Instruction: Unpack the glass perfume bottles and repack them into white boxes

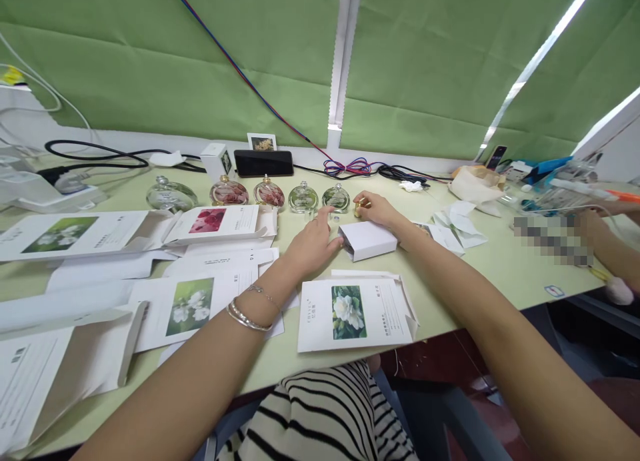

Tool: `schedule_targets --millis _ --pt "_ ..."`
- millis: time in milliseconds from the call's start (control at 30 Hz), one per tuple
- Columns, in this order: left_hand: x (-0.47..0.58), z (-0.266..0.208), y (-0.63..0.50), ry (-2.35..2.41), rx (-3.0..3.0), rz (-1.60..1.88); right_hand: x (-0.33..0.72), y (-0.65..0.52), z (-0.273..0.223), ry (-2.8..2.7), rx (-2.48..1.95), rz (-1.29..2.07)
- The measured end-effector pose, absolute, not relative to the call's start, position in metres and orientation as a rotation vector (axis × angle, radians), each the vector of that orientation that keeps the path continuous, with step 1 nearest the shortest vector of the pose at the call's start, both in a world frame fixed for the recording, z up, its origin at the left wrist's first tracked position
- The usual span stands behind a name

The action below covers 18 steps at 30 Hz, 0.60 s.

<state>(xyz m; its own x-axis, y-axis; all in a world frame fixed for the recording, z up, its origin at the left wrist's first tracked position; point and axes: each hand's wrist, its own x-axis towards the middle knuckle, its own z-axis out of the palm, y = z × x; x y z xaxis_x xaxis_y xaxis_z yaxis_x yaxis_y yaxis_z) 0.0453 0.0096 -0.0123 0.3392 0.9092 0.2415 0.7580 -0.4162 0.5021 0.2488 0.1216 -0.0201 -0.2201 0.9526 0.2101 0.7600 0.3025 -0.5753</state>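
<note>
My right hand [376, 208] pinches a small gold cap [357, 208] just right of the rightmost round perfume bottle. My left hand [314, 242] lies with its fingers stretched forward, close to a small clear cap [336, 219] on the table. Between my forearms lies a white box [369, 240], its near left end open. Two bottles with green leaf patterns, a left one [303, 198] and a right one [335, 197], stand beyond my hands. Left of them are two pink perfume bottles [269, 193] and a clear bottle [171, 195].
A flat carton with a white flower picture [349, 312] lies at the front edge. More open cartons [195, 304] cover the left side. Behind the bottles stand a black phone [263, 163] and bundled cables [350, 168]. Crumpled paper [459, 224] lies right; another person's arm [607, 238] is further right.
</note>
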Motion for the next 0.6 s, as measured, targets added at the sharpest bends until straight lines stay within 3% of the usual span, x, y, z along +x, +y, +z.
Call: schedule_targets --millis 367,600 --pt "0.047 -0.012 0.009 1.475 2.303 0.717 0.252 0.125 0.006 -2.016 -1.509 0.424" --pt "0.046 -0.012 0.01 1.466 2.309 0.744 0.258 0.132 0.007 -2.249 -1.788 0.289"
